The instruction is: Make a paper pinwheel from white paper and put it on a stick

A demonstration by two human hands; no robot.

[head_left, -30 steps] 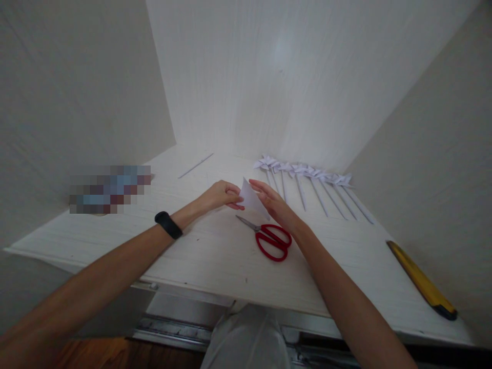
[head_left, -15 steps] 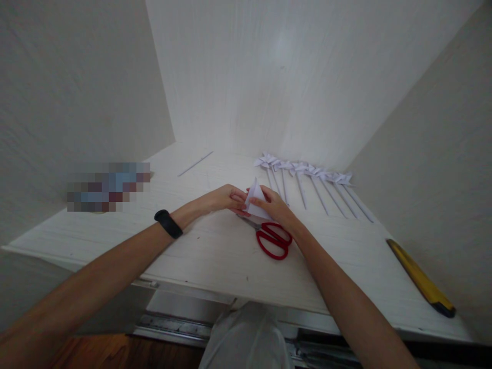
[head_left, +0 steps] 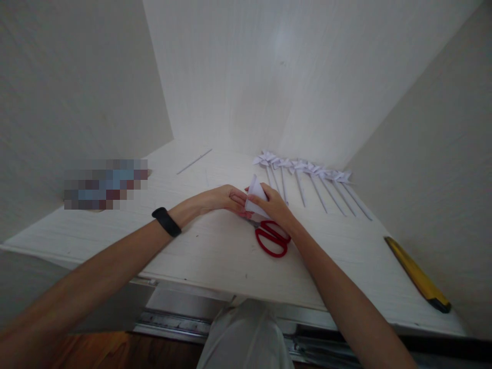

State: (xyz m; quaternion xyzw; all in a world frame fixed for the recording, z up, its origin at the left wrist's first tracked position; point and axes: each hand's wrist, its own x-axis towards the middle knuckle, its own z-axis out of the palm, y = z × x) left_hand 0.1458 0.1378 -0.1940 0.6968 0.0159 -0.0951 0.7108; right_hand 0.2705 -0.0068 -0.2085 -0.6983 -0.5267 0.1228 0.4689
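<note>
A small folded piece of white paper (head_left: 256, 193) with a pointed top is held between my hands above the table. My right hand (head_left: 273, 199) grips its right side, thumb across the front. At the paper's left edge, my left hand (head_left: 233, 200) has its fingers closed around the lower left side, the fingertips partly hidden by the paper. Just below both hands lie scissors with red handles (head_left: 272, 242). Their blades point to the left, and my left hand's fingers cover part of them.
Several white paper pinwheels (head_left: 300, 166) on sticks lie in a row at the back right. A thin paper stick (head_left: 194, 161) lies at the back left. A yellow cutter (head_left: 417, 274) rests by the right wall. A blurred item (head_left: 107, 185) lies at the left of the white table (head_left: 184, 256).
The paper has turned slightly in my hands, its upper edge now slanting more. My left fingers have shifted a little along its edge. The view has moved slightly.
</note>
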